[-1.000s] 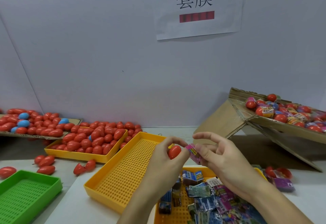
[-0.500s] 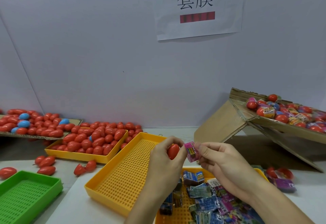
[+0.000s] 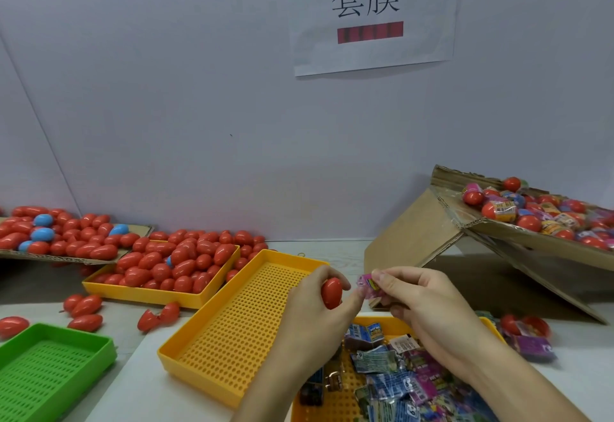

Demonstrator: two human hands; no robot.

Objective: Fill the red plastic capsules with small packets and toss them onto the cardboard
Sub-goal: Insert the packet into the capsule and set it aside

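**Holding capsule and packet above the trays**

Lying nearest, at the bottom right: a heap of small packets (image 3: 395, 385) in blue, purple and pink, piled in a yellow tray (image 3: 490, 325) only partly seen. At the bottom left, a green perforated tray (image 3: 50, 371).

Raised just above the packet heap: left hand (image 3: 312, 322), fingers curled round a red capsule (image 3: 331, 292), gripped between thumb and fingertips. Just beside it, right hand (image 3: 428, 308), pinching a small pink packet (image 3: 368, 285) between thumb and forefinger, the packet close to the capsule but apart from it.

Under and left of the left hand: a yellow perforated tray (image 3: 239, 318) set at an angle. Scattered on the table (image 3: 332, 248) to the left, several loose red capsules (image 3: 84, 305). Right of the packet tray, an opened capsule (image 3: 528, 325) beside a purple packet.

Further back on the left: another yellow tray (image 3: 146, 292) heaped with red capsules, and behind it a flat cardboard sheet (image 3: 139, 230) carrying more red ones and a few blue. Far right: the tilted cardboard (image 3: 415, 235), its raised top covered with red capsules and coloured packets. On the wall, a paper sign (image 3: 372, 16) with two characters and a red bar.
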